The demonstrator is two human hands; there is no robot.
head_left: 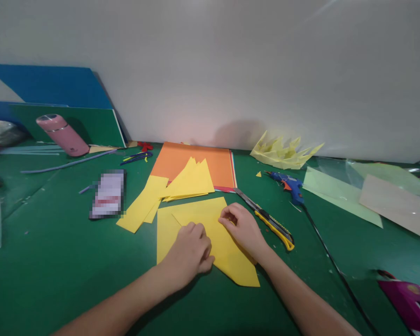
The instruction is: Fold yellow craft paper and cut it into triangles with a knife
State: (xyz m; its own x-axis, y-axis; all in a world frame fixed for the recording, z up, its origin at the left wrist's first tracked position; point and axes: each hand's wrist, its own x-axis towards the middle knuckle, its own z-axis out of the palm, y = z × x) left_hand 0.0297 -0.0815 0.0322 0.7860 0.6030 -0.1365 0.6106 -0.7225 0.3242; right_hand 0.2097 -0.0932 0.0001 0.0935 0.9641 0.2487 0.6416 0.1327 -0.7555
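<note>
A sheet of yellow paper (192, 212) lies in front of me, its lower right part folded over at a slant. My left hand (192, 245) rests on the paper's lower edge, fingers curled and thumb against the fold. Near the upper right edge, the thumb and forefinger of my right hand (243, 228) are pinched together at the paper. Beyond the sheet are several cut yellow paper triangles (194, 182) and, to their left, yellow strips (143, 200). A yellow-handled utility knife (273, 228) with its blade out lies just right of my right hand.
Orange paper (171, 158) tops a stack by the wall. A blue glue gun (290, 184) with a black cord and a pale yellow spiky paper piece (285, 154) are at right. A phone (108, 193) and a tilted pink bottle (65, 135) are left; a magenta object (406, 298) sits lower right.
</note>
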